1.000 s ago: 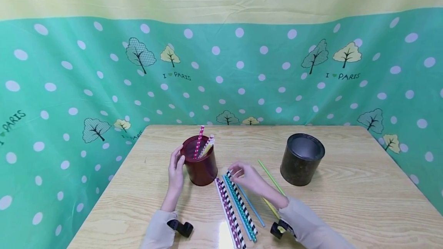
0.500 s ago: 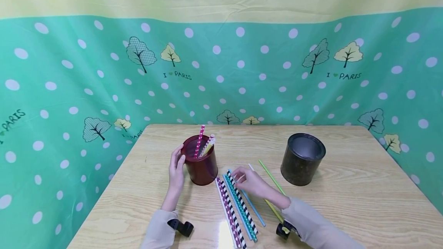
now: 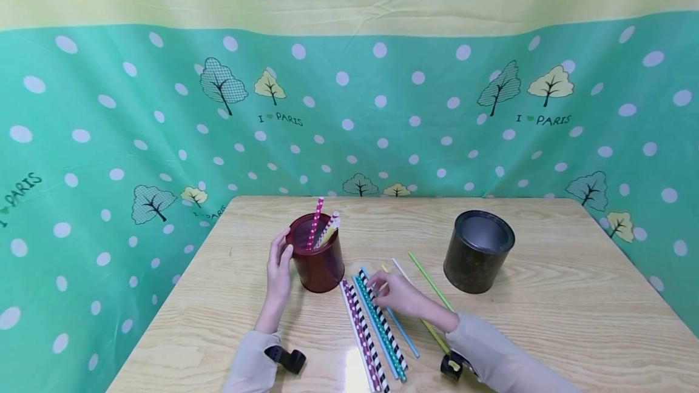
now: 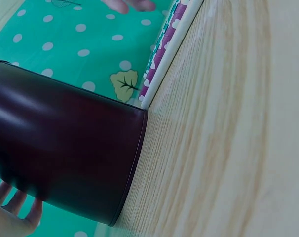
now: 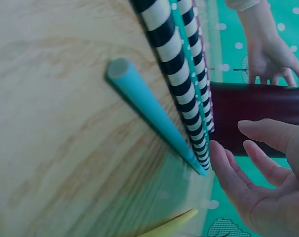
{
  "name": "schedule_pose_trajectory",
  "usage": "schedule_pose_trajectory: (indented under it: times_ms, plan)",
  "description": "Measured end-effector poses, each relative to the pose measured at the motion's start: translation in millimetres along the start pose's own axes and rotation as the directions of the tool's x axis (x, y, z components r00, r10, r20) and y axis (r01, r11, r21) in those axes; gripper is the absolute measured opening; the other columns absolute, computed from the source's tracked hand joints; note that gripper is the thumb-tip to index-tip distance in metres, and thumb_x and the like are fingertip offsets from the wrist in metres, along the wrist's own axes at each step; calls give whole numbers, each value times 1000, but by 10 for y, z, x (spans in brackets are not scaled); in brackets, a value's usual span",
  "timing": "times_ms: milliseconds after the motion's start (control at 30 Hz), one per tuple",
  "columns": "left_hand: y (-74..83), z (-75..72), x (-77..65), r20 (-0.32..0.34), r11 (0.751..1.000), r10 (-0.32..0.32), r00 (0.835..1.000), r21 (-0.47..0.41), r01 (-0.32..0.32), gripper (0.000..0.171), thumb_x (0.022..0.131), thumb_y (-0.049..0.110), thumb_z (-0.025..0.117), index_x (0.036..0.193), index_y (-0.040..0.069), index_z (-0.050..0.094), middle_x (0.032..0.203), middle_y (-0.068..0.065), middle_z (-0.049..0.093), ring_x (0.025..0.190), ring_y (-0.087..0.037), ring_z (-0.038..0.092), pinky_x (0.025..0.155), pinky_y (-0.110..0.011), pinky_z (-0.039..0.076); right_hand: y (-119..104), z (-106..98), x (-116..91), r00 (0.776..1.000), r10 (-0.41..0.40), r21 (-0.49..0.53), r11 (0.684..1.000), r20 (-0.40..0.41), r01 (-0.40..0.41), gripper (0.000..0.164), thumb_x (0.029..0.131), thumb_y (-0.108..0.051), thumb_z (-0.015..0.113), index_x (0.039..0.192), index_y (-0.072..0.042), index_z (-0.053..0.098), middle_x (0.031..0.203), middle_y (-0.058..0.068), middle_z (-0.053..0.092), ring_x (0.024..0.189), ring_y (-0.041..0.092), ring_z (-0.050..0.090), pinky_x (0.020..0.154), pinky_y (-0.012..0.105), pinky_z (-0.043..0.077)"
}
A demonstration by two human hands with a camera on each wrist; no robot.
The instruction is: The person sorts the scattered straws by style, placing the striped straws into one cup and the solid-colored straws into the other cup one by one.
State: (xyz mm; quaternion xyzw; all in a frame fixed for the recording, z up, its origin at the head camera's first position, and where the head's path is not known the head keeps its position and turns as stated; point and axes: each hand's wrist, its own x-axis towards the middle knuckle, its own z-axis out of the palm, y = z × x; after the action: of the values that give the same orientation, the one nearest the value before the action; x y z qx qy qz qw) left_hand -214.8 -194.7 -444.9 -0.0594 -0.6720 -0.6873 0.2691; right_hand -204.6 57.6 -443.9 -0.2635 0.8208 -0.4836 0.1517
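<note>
My left hand [image 3: 279,268] holds the left side of a dark red can [image 3: 319,272], fingers and thumb spread round it near the rim. Inside the can lean several paper straws, among them a pink dotted straw [image 3: 315,223]. My right hand [image 3: 397,293] hovers over the far ends of straws lying on the table. In the right wrist view its thumb and fingers stand apart with nothing between them. Nearest to them are a black-and-white striped straw [image 5: 176,74] and a blue straw [image 5: 149,111]. The can hides part of my left fingers in the left wrist view.
A black can [image 3: 477,256] stands at the right on the wooden table [image 3: 557,308]. A lime green straw [image 3: 428,278], a white straw [image 3: 400,268] and a yellow straw [image 3: 435,335] lie partly beneath my right arm. A dotted cloth [image 3: 360,150] hangs behind the table.
My right hand has shifted slightly right and toward me, off the tips of the striped straws. Ends of the white and yellow straws have come into sight behind it. My left hand stays on the can.
</note>
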Motion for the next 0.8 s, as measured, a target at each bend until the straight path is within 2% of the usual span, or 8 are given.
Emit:
schedule_pose_trajectory:
  times_ms: [500, 800]
  plan:
    - [27, -4, 5, -2, 1000, -30, 1000, 4, 30, 34, 92, 3, 38, 124, -6, 40, 116, -15, 50, 102, -5, 47, 81, -16, 37, 49, 35, -15, 1000, 27, -104, 994, 7, -26, 26, 71, 9, 59, 96, 3, 59, 84, 10, 56, 67, 15, 55, 53, 22, 45]
    - [246, 62, -31, 0, 999, -35, 999, 14, 35, 34, 91, 0, 36, 124, -10, 37, 113, -8, 49, 102, -5, 46, 79, -14, 37, 68, 52, -18, 999, 33, -98, 995, 8, -33, 26, 70, 10, 59, 95, 3, 60, 86, 10, 56, 62, 12, 54, 49, 22, 44]
